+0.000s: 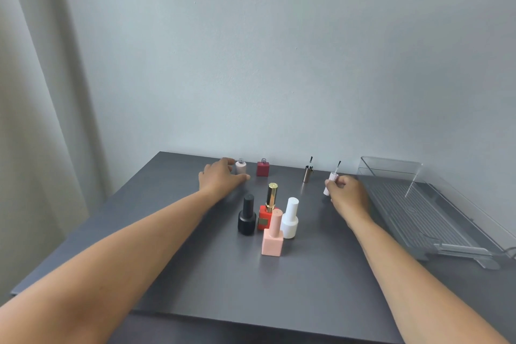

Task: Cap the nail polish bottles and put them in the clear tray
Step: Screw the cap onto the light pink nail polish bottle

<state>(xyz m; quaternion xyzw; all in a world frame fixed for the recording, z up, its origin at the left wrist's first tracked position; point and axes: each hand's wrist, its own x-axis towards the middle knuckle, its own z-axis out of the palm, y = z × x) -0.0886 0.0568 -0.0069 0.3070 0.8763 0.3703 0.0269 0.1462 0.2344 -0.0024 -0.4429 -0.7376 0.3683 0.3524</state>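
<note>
My left hand (220, 177) was stretched toward the far edge of the table, its fingers loosely spread. The index finger was behind the pale pink bottle (240, 167) and the thumb in front of it. The hand had not closed, and I could not tell whether it touched the glass. The bottle stood upright with its open neck pointing up.

Just to its right stood the dark red bottle (263, 170), also uncapped. Nearer to me, mid-table, four capped bottles (272, 234) stood in a tight cluster. Further right along the back row, a bronze cap (307, 175) stood on end with its brush up.

Right of that, my right hand (349, 195) was curled around the pale pink cap (332, 182), holding it nearly upright with the brush above the fingers. The matching bottle lay well to the left of this cap, with the red bottle and the bronze cap between them. I judged the cap would need turning brush-down before it met the neck. The left hand was the nearer to the bottle.

The clear tray (391, 166) sat at the table's right edge, beside my right hand, with no bottle in it.

The table (195, 274) was dark grey and matte. Behind it was a plain pale wall (279, 50), and a light curtain (33, 120) hung on the left.
</note>
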